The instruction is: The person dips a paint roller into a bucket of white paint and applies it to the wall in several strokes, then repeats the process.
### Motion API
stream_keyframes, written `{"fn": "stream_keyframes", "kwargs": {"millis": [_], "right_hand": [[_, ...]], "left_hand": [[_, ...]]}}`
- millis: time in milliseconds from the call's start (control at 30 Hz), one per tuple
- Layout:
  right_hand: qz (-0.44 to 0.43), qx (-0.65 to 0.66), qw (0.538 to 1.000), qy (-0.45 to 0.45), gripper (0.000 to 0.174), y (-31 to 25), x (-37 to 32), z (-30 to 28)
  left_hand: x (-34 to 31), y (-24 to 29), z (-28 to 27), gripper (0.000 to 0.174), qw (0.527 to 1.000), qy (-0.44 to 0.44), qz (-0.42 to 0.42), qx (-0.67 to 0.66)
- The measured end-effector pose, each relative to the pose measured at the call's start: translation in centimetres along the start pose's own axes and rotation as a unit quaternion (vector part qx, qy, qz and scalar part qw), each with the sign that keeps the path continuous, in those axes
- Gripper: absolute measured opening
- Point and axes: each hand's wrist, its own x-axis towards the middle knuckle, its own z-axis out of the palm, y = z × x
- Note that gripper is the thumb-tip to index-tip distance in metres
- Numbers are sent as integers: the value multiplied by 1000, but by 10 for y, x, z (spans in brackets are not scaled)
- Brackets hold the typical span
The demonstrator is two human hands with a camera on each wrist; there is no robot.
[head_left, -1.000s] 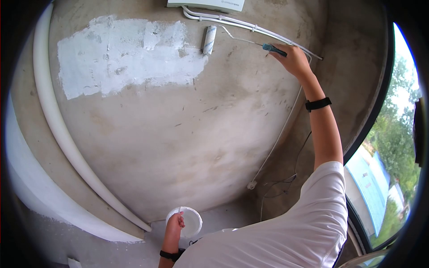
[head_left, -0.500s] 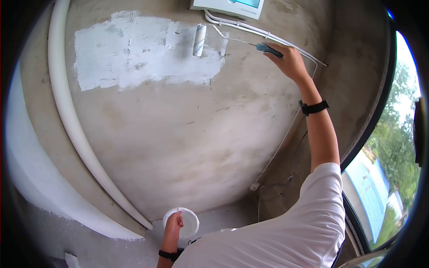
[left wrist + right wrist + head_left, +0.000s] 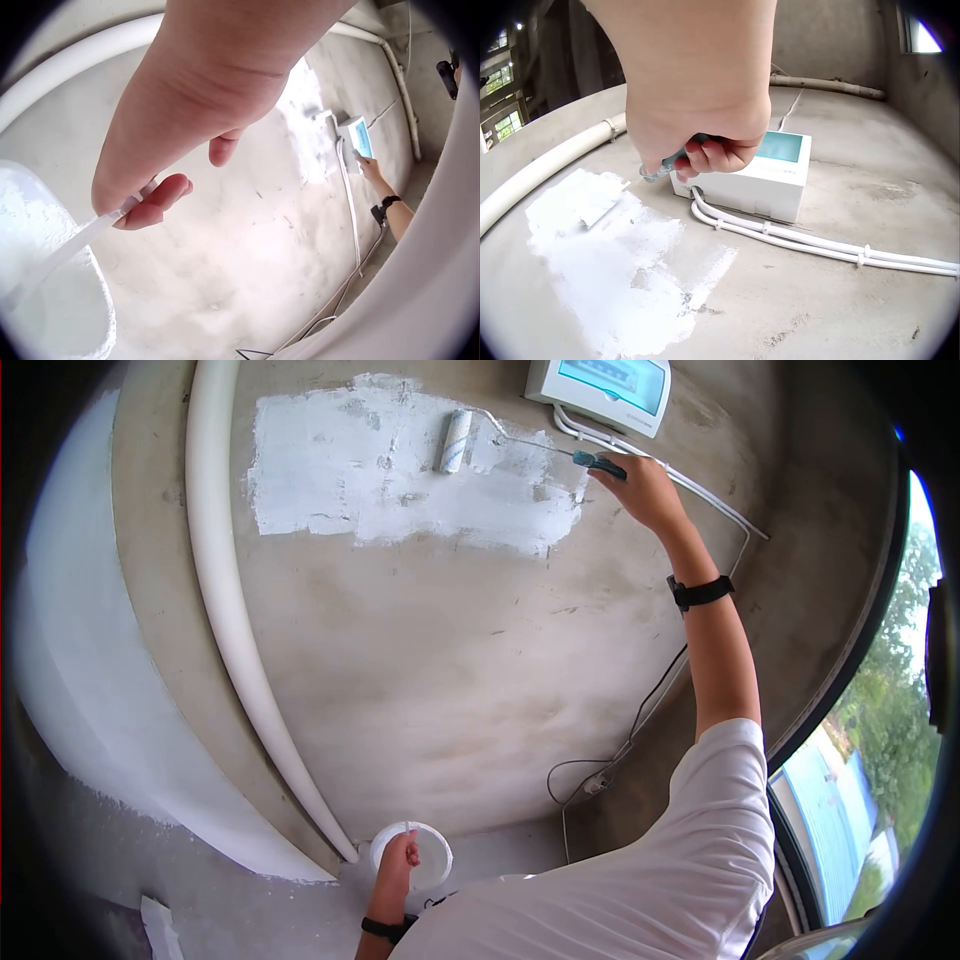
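Observation:
My right hand (image 3: 645,490) grips the blue-green handle (image 3: 660,170) of a paint roller, its fingers curled round it. The roller's sleeve (image 3: 456,442), white with faint blue stripes, lies over the upper part of a white paint patch (image 3: 320,480) on the bare grey wall. Low down, my left hand (image 3: 400,855) holds a white bucket (image 3: 446,860) by its handle. In the left wrist view the pale handle (image 3: 82,237) passes into my curled fingers, and whitish paint coats the bucket's inside.
Right of the patch, a white electrical box (image 3: 605,390) with a blue-tinted cover sits above white conduits (image 3: 715,505). A thick white pipe (image 3: 215,540) runs down the left. Dark cables (image 3: 630,740) hang near the corner, and a window (image 3: 880,710) is at the right.
The roller has moved left across the wall, from the patch's right edge inward over the paint. The head view has turned left, showing more of the electrical box. My left hand keeps holding the bucket.

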Motion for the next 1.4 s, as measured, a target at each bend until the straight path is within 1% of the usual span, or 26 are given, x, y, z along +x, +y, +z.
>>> {"fn": "stream_keyframes", "kwargs": {"millis": [33,67,133,167,200,267,300,367,400,467,500,533,767,867,933,1033,1067,1133,1233,1400], "right_hand": [[15,14,999,-25,30,-2,1,-1],[13,15,999,-26,30,-5,3,-3],[37,1,995,-94,31,-11,4,-7],[39,-9,992,-121,36,-11,7,-7],[41,-11,991,-124,36,-12,9,-6],[61,-59,981,-176,43,-12,10,-5],[64,-62,980,-179,43,-13,10,-4],[58,-109,978,-165,48,-14,10,-2],[58,-115,977,-169,48,-13,10,-2],[64,-134,974,-171,49,-11,8,1],[65,-139,973,-174,49,-10,7,2],[61,-146,973,-168,49,-9,6,2],[58,-200,964,-163,47,3,-6,4],[62,-197,965,-160,45,15,-15,8],[62,-192,966,-162,44,18,-21,7],[61,-181,968,-162,43,25,-30,6],[59,-176,970,-160,43,29,-33,7],[62,-178,969,-160,43,40,-39,9],[67,-179,969,-157,43,61,-49,12],[74,-175,970,-153,44,113,-74,15]], "left_hand": [[-2,0,-5,21,1000,-3,-2,0],[-3,1,-10,21,1000,-3,-3,-2],[-5,2,-18,20,1000,1,-4,8],[-6,2,-22,20,1000,-1,-7,7],[-8,2,-26,20,1000,0,-11,4],[-9,3,-35,21,1000,-3,-19,4],[-8,2,-38,21,1000,-10,-20,8],[-6,1,-42,22,999,-23,-26,11],[-5,2,-43,19,999,-25,-21,3],[-5,3,-43,21,999,-31,-19,-4],[-8,7,-40,19,999,-37,-12,-1],[-10,11,-38,23,999,-43,-4,3],[-1,15,-27,18,998,-53,-22,3],[4,12,-22,23,998,-57,-35,12],[6,10,-18,30,997,-66,-30,10],[14,3,-13,33,997,-75,-28,22],[16,0,-10,33,997,-74,-29,24],[15,2,2,26,998,-55,-40,10],[23,-3,19,24,998,-51,-45,18],[42,-21,48,28,998,-28,-41,48]]}}
